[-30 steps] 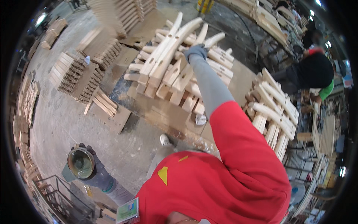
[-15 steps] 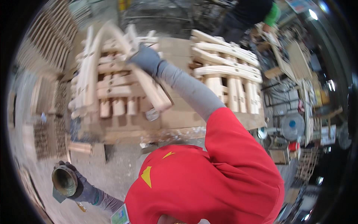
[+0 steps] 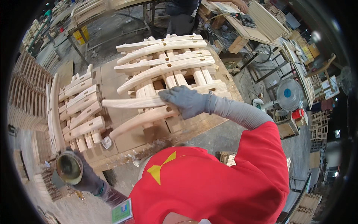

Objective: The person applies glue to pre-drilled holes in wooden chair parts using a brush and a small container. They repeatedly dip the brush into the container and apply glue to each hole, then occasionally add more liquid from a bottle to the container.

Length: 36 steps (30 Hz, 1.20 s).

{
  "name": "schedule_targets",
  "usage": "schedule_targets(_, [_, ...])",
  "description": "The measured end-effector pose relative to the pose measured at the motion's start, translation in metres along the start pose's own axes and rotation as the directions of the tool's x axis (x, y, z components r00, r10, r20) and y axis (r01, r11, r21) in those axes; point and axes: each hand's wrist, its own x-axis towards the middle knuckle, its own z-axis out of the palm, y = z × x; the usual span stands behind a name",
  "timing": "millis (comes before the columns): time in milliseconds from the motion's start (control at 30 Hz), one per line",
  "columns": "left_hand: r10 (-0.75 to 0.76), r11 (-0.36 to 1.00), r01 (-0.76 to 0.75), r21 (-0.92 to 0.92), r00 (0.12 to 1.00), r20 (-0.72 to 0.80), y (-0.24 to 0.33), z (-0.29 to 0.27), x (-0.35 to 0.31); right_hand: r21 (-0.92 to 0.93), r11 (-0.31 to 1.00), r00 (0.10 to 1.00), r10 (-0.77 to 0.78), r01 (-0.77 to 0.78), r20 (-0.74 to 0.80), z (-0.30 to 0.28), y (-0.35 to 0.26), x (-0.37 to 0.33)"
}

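My gloved right hand [image 3: 188,100] is closed over the ends of curved wooden pieces at the near side of the right stack. An upper curved piece [image 3: 130,102] points left from under the fingers. Below it, a second curved piece [image 3: 141,121] with a dark hole near its end slants toward the table edge. Behind them lies the right stack of wooden frames [image 3: 166,63], its curved rails also holed. Low at left, my gloved left hand [image 3: 91,177] grips a round cup [image 3: 69,167], dark inside and stained at the rim.
A smaller stack of wooden frames [image 3: 80,108] lies on the cardboard-covered table [image 3: 115,136], beside a crumpled white scrap [image 3: 107,142]. Piled slatted pieces [image 3: 28,87] stand at far left. A fan [image 3: 289,93] and another person's workbench [image 3: 257,28] are at right.
My right hand has moved from the left stack to the right one, with the curved wooden piece. The view has shifted, and the left hand still holds the cup.
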Motion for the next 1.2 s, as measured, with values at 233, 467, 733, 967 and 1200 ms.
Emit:
schedule_targets(233, [-0.068,0.986,0.078,-0.149,0.995,0.077,-0.049,0.032,-0.052,-0.008,0.999,0.995,0.05,-0.049,0.084,-0.001,0.069,-0.017])
schedule_targets(467, [0.073,0.889,-0.217,0.403,0.936,0.343,-0.07,0.079,-0.082,0.15,0.989,0.991,0.015,0.006,-0.135,0.031,0.083,-0.026])
schedule_targets(733, [0.019,0.646,-0.466,0.604,0.801,0.598,-0.094,0.099,-0.095,0.33,0.943,0.952,0.052,0.053,-0.302,0.02,0.075,-0.043])
schedule_targets(967, [-0.402,0.913,0.4,0.084,0.843,0.357,-0.134,0.115,-0.097,0.767,0.583,0.712,0.418,0.266,-0.565,-0.066,0.008,-0.079])
schedule_targets(1200, [-0.326,0.924,0.383,0.016,0.764,0.556,-0.14,0.132,-0.1,0.817,0.255,0.696,0.43,0.517,-0.575,-0.046,-0.038,-0.041])
